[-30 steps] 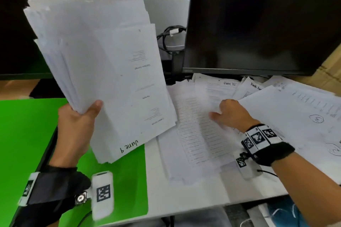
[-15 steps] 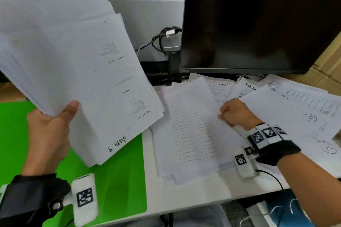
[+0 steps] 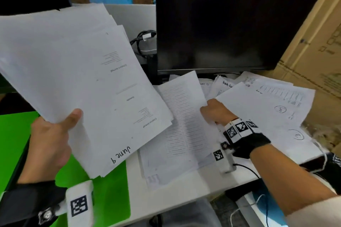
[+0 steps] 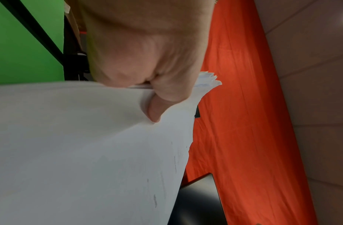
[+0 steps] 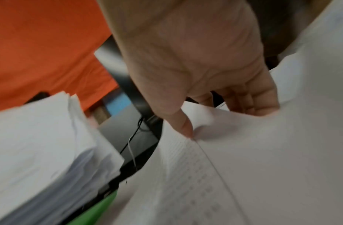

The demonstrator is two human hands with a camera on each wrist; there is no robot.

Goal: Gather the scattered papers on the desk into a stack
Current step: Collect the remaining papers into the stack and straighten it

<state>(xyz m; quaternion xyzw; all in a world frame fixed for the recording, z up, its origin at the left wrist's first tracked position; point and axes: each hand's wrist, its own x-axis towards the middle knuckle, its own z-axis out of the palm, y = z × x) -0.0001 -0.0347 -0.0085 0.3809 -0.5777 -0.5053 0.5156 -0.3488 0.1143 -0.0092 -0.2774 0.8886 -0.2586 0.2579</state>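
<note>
My left hand (image 3: 60, 129) grips a thick stack of white papers (image 3: 83, 79), held up at a tilt above the green mat, thumb on the top sheet marked "June 4". In the left wrist view the thumb (image 4: 153, 112) presses on the stack (image 4: 80, 152). My right hand (image 3: 209, 109) pinches the right edge of a printed list sheet (image 3: 182, 116) lying on the desk pile; its far end curls up. In the right wrist view the fingers (image 5: 251, 105) curl round this sheet (image 5: 243, 167). More loose papers (image 3: 267, 112) are spread at the right.
A dark monitor (image 3: 230, 20) stands right behind the papers, cables (image 3: 144, 37) to its left. A cardboard box (image 3: 313, 51) closes the right side. A green mat (image 3: 110, 190) covers the white desk (image 3: 184, 190) at the left. The front edge is near.
My right hand went from lying flat on the desk papers to pinching the list sheet's edge and lifting it. The stack in my left hand shifted left, then swung back toward the middle.
</note>
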